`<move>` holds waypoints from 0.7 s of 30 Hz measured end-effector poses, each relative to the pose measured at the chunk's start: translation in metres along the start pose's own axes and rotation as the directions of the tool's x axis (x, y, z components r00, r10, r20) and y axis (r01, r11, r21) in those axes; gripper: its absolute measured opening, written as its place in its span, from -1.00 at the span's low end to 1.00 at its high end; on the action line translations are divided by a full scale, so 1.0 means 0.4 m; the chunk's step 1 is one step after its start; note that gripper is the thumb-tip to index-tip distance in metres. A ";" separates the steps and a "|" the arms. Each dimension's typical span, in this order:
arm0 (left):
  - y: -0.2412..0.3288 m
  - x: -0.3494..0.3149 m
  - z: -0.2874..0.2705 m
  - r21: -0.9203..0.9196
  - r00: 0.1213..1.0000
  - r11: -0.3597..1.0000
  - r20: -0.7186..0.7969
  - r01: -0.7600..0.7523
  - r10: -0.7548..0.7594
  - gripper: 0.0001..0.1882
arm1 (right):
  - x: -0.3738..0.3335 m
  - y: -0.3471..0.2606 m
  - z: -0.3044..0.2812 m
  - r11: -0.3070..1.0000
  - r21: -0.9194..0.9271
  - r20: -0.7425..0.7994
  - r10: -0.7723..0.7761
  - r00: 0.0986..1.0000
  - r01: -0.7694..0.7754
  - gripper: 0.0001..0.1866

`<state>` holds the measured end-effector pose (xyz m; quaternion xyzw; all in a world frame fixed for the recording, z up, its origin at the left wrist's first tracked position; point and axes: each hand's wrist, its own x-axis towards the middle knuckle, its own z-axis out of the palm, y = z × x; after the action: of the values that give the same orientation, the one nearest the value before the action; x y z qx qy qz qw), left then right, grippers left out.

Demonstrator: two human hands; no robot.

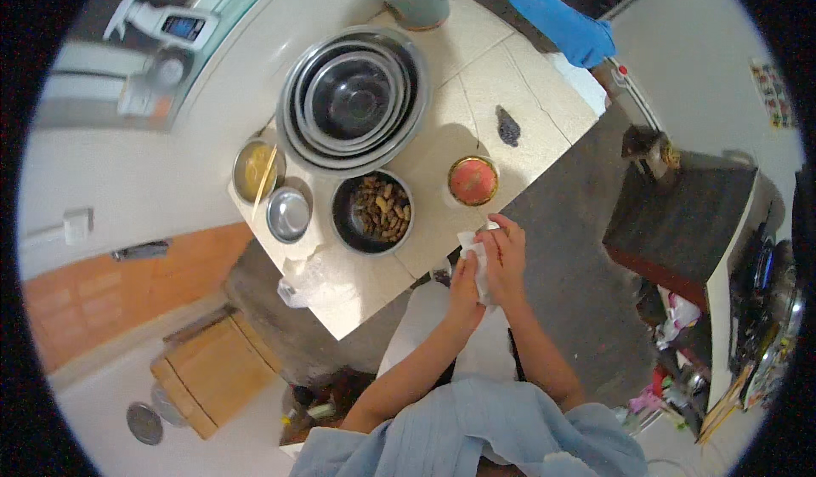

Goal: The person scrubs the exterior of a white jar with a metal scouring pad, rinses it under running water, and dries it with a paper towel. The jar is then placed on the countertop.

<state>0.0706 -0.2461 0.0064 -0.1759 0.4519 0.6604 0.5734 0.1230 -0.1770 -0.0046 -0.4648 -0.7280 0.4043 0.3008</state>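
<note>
My left hand (464, 294) and my right hand (507, 260) come together just off the near edge of the counter. Both are closed round a crumpled white tissue or cloth (480, 275). A small pale, shiny bit shows at its top by the right fingertips; what it belongs to is hidden. Just beyond the hands stands a round gold-rimmed container (473, 180) with a pinkish-red top or contents. Left of it, a dark metal bowl (340, 224) holds many brown chunks that look like food.
Nested steel basins (289, 137) stand behind the bowl. At the left are a bowl of yellow stuff (253, 171) with chopsticks (264, 184), a small metal bowl (288, 215) and a clear plastic bag (319, 280). A dark flat thing (507, 126) and blue cloth (561, 22) lie farther back.
</note>
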 end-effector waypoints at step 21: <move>0.009 0.223 -0.005 0.447 0.668 0.611 -0.038 -0.654 0.743 -0.63 | 0.297 -0.043 0.044 0.551 -0.600 0.592 -0.181 0.785 0.579 -0.05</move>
<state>0.0419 -0.1939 -0.0603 0.0635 0.6683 0.7022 0.2373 0.0554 -0.0773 0.0090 -0.2597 -0.9619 0.0827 -0.0221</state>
